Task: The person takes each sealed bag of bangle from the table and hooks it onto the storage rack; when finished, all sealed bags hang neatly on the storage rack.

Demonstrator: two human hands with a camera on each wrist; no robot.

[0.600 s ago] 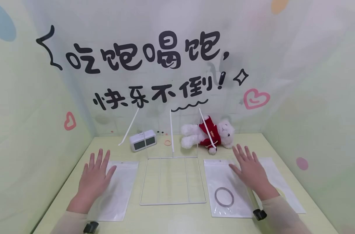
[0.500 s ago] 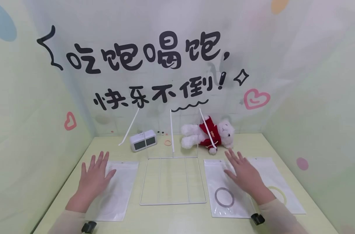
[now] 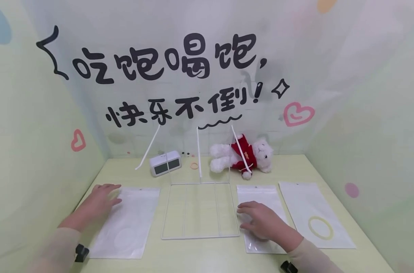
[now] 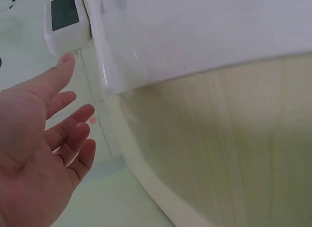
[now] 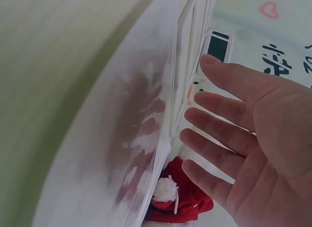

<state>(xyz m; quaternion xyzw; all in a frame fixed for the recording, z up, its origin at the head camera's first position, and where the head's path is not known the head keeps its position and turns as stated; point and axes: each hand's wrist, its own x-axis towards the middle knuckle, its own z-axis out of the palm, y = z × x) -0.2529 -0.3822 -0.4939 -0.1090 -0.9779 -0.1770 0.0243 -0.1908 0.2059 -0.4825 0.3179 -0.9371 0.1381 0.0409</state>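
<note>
My left hand (image 3: 97, 203) hovers at the outer edge of the left clear-and-white plastic zip bag (image 3: 135, 212), fingers loosely bent and holding nothing. A faint round shape shows inside that bag. In the left wrist view, the same hand (image 4: 34, 134) is palm-visible beside the bag's corner (image 4: 204, 31). Over the middle zip bag (image 3: 258, 193) is my right hand (image 3: 264, 222), its fingertips near the white wire rack (image 3: 200, 237). The right wrist view has its fingers (image 5: 214, 144) spread and relaxed, above the shiny bag (image 5: 112, 134). The ring in this bag is hidden.
Far right lies another zip bag (image 3: 295, 193) with a yellow ring (image 3: 309, 224). Slanting white prongs (image 3: 199, 151) rise from the rack. Behind stand a white digital clock (image 3: 159, 168) and a reclining plush bear (image 3: 263, 151); a small orange ring (image 3: 191, 166) lies between them.
Both hands have come lower; the left has shifted left and the right has moved left over the middle bag, covering the ring there. The far-right bag is now uncovered.
</note>
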